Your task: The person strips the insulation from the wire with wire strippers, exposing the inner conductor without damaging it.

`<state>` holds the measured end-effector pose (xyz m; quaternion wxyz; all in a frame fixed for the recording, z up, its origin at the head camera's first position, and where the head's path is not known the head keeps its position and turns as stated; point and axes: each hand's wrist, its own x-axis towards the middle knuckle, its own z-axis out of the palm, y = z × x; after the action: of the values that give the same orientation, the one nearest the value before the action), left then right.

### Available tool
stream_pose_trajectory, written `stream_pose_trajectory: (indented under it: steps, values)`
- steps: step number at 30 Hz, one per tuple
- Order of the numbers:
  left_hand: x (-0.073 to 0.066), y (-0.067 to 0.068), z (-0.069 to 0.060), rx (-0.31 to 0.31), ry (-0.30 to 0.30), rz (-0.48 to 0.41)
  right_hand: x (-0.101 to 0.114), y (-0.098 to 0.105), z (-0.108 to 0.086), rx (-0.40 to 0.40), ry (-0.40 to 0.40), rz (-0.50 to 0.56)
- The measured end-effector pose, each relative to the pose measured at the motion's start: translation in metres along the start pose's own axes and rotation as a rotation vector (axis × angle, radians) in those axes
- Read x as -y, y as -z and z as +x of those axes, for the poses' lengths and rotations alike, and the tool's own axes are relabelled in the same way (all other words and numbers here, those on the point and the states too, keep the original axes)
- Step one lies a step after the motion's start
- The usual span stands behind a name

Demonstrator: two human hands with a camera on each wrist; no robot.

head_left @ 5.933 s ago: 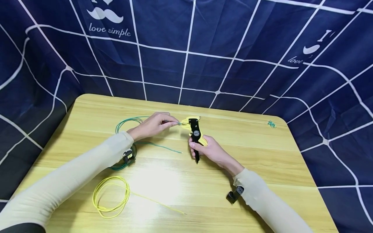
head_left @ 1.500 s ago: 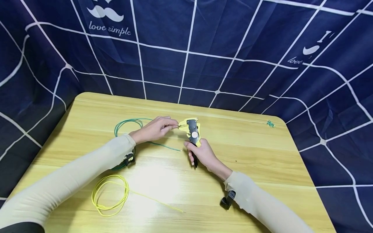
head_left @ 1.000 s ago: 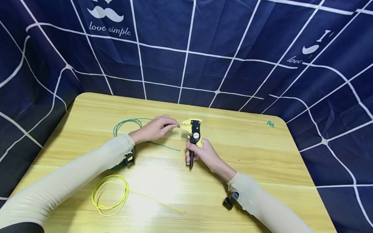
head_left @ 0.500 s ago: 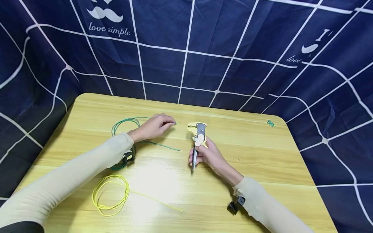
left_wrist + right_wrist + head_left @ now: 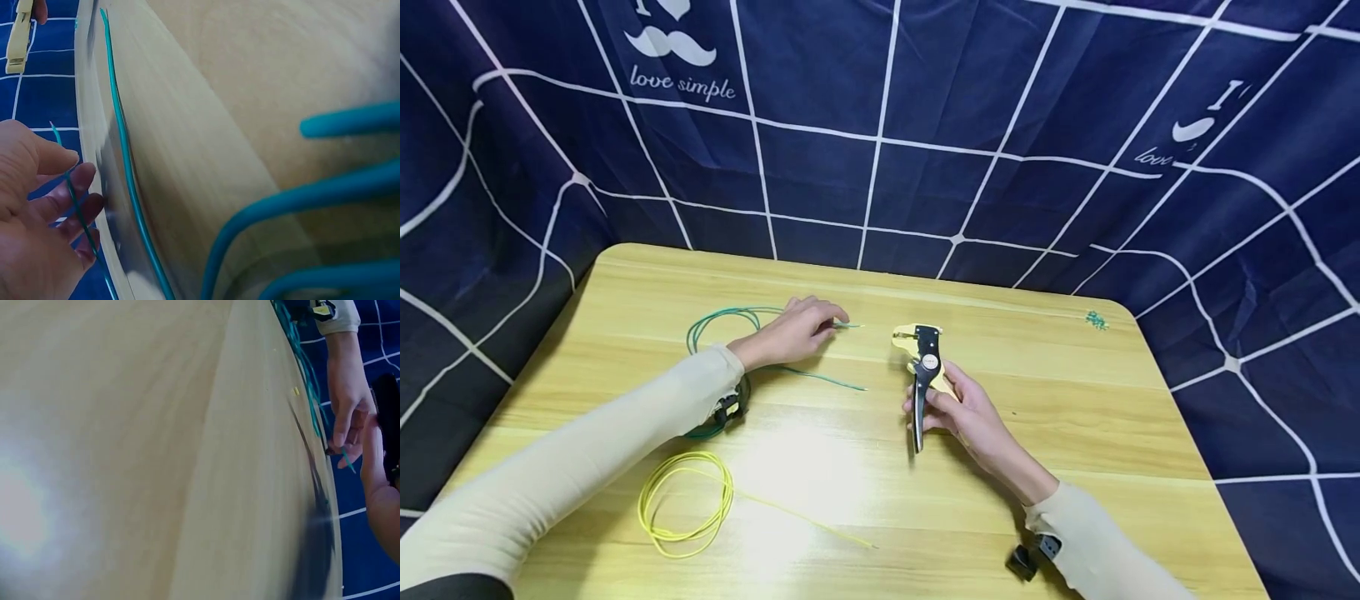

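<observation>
My left hand [image 5: 797, 329] holds a green wire [image 5: 852, 325] between thumb and fingers, its end poking out to the right. In the left wrist view the fingers curl loosely about that wire [image 5: 81, 215], and the thumb crosses it. My right hand [image 5: 972, 412] grips a black and yellow wire stripper [image 5: 928, 367] by its handles, with its head upright and apart from the wire's end. A coil of green wire [image 5: 696, 329] lies under and beside my left forearm, partly hidden; its other end [image 5: 831, 382] rests on the table.
A coil of yellow wire [image 5: 727, 500] lies at the front left of the wooden table [image 5: 1075, 400], one end stretched to the right. Several small green pieces [image 5: 1096, 319] sit near the far right corner. Behind hangs a dark blue cloth [image 5: 820, 175] with white lines.
The stripper, earlier around the green wire's end, has come off it and moved right and towards me. My left hand stays nearly in place, its fingers somewhat looser.
</observation>
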<state>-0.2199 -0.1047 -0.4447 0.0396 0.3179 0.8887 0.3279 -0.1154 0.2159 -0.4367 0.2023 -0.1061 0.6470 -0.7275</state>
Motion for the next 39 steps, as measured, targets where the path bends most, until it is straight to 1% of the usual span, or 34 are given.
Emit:
stream_pose_trajectory:
  steps: [3,6,9,14,17,22,27,30,33,37,39]
  values:
    - [0.000,0.000,-0.003,0.009,0.008,0.006,0.000,0.002,-0.004,-0.025,0.014,-0.043]
    - [0.000,0.000,-0.005,0.018,0.014,0.008,-0.001,0.005,-0.010,-0.069,0.009,-0.072]
    - [0.000,0.001,-0.007,0.021,0.020,0.007,-0.002,0.009,-0.017,-0.111,-0.004,-0.070]
    - [0.003,0.001,-0.011,0.012,0.032,-0.012,-0.004,0.019,-0.028,-0.121,-0.024,-0.051]
    - [0.002,0.002,-0.016,0.005,0.039,-0.030,-0.005,0.024,-0.033,-0.142,-0.034,-0.055]
    - [-0.006,0.006,-0.026,-0.002,0.035,-0.026,-0.006,0.031,-0.039,-0.194,-0.036,-0.076]
    - [-0.015,0.008,-0.034,-0.028,-0.003,-0.018,-0.008,0.033,-0.045,-0.225,-0.044,-0.078]
    - [-0.023,0.011,-0.040,-0.054,-0.035,-0.017,-0.009,0.032,-0.048,-0.249,-0.052,-0.086]
    - [-0.033,0.013,-0.048,-0.090,-0.061,0.004,-0.010,0.031,-0.051,-0.273,-0.061,-0.111]
    - [-0.043,0.015,-0.059,-0.150,-0.063,0.046,-0.008,0.031,-0.055,-0.298,-0.092,-0.146]
    - [-0.047,0.017,-0.065,-0.169,-0.061,0.055,-0.008,0.032,-0.056,-0.305,-0.115,-0.151]
